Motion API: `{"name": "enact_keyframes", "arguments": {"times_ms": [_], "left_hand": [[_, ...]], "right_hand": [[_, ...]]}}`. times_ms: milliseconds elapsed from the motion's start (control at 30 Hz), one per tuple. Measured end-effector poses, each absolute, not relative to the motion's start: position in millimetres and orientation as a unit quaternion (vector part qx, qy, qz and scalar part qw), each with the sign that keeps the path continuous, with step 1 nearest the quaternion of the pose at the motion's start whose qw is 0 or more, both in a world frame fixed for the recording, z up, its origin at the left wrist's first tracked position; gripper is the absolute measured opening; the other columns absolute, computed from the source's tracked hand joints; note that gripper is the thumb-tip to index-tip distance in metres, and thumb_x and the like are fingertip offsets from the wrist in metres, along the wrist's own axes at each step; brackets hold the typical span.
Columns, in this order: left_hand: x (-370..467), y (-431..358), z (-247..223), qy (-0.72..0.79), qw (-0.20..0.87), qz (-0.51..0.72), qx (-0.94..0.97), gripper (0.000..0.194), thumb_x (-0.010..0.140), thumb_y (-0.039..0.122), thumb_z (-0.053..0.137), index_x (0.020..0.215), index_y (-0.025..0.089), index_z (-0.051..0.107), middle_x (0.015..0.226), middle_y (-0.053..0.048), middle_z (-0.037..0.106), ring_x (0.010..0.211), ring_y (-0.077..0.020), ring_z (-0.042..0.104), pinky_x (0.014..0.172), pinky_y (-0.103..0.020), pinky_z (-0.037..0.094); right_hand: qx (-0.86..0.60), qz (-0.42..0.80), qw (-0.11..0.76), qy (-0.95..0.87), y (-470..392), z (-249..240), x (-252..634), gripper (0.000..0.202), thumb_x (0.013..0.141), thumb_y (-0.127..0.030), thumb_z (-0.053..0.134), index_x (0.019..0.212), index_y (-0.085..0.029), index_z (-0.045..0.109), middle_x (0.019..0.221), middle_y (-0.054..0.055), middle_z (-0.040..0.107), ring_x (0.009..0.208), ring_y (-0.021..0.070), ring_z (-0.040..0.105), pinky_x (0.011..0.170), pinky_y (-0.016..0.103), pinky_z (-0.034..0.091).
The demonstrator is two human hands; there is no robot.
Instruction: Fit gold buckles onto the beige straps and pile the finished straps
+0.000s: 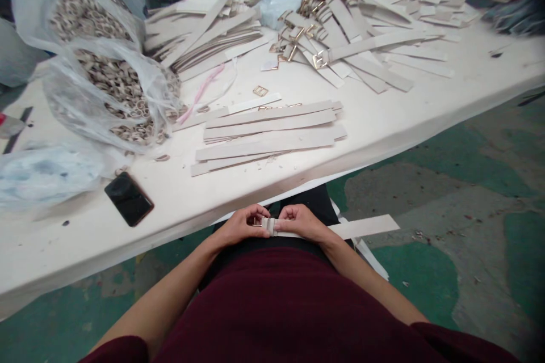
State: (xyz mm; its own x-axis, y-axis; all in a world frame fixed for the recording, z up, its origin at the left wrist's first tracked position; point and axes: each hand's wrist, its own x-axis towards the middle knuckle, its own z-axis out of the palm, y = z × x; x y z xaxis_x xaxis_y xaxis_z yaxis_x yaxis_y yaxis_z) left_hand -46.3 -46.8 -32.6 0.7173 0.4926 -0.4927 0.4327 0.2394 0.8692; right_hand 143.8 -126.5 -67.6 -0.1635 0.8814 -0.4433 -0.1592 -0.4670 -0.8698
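Pale belt strap (370,227), one, held across the seated worker's lap at the near edge of a white table (63,249), its free end running out past the right forearm. On the table, as viewed from the room: heap of buckled straps (361,48), far side; open plastic bag (55,96) of small loops (123,85), left; stack of plain straps (268,125), centre. Left hand (249,222) pinching the strap's buckle end, right hand (300,221) pinching it just beside; black phone (129,198), left; loose buckle (260,91), beyond the stack.
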Motion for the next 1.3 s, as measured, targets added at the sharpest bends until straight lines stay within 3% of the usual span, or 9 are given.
{"name": "enact_keyframes", "arguments": {"times_ms": [200,333,467,667,967,1133,1300], "left_hand": [[-36.2,-29.9,-21.1,0.302,0.777,-0.026,0.552,0.026,0.068,0.029,0.072,0.086,0.012,0.064,0.074,-0.004,0.065,0.066,-0.0138,0.058,0.067,-0.027,0.045],[-41.8,-28.4,-17.5,0.285,0.775,-0.062,0.561,0.023,0.068,0.029,0.072,0.082,0.013,0.065,0.074,-0.004,0.066,0.067,-0.0134,0.058,0.066,-0.025,0.044],[-46.5,-33.9,-17.8,0.306,0.769,-0.013,0.561,0.022,0.073,0.030,0.068,0.088,0.013,0.065,0.080,-0.005,0.066,0.074,-0.0148,0.058,0.072,-0.027,0.045],[-39.9,-38.7,-22.5,0.302,0.729,0.030,0.613,0.030,0.076,0.030,0.063,0.103,0.016,0.059,0.092,-0.004,0.061,0.082,-0.0155,0.055,0.075,-0.026,0.043],[-32.2,-39.1,-30.3,0.336,0.639,0.002,0.692,0.016,0.072,0.025,0.062,0.080,0.016,0.052,0.071,0.004,0.048,0.065,-0.0099,0.041,0.059,-0.020,0.034],[-39.4,-35.5,-31.6,0.346,0.678,-0.010,0.648,0.019,0.073,0.030,0.062,0.084,0.015,0.055,0.073,0.003,0.052,0.066,-0.0101,0.045,0.060,-0.021,0.036],[-40.4,-16.3,-17.9,0.353,0.724,0.023,0.592,0.034,0.072,0.036,0.066,0.096,0.016,0.055,0.071,0.001,0.058,0.060,-0.0112,0.053,0.056,-0.022,0.042]], "right_hand": [[-0.538,0.504,0.359,-0.572,-122.8,-41.5,152.3,0.023,0.072,-0.039,0.070,0.067,-0.017,0.066,0.067,0.001,0.064,0.062,0.0143,0.057,0.057,0.023,0.037],[-0.515,0.470,0.345,-0.628,-123.6,-37.2,147.3,0.024,0.076,-0.039,0.066,0.067,-0.018,0.065,0.066,0.002,0.063,0.060,0.0141,0.057,0.056,0.023,0.038],[-0.528,0.447,0.345,-0.635,-121.7,-39.5,144.8,0.023,0.078,-0.039,0.065,0.069,-0.018,0.065,0.067,0.002,0.063,0.061,0.0142,0.057,0.057,0.024,0.038],[-0.532,0.480,0.356,-0.600,-117.4,-44.3,150.8,0.022,0.075,-0.037,0.068,0.067,-0.017,0.066,0.068,0.002,0.065,0.063,0.0146,0.058,0.059,0.023,0.040],[-0.536,0.560,0.363,-0.517,-117.8,-58.9,146.9,0.026,0.071,-0.039,0.070,0.067,-0.014,0.065,0.061,-0.001,0.060,0.058,0.0112,0.052,0.055,0.021,0.037],[-0.549,0.604,0.344,-0.465,-119.9,-64.9,146.2,0.027,0.071,-0.039,0.068,0.069,-0.013,0.064,0.060,-0.003,0.055,0.056,0.0092,0.046,0.051,0.019,0.033],[-0.552,0.588,0.273,-0.525,-109.2,-17.3,180.2,0.014,0.070,-0.025,0.067,0.077,-0.014,0.068,0.063,-0.004,0.056,0.058,0.0086,0.045,0.051,0.017,0.032]]}}
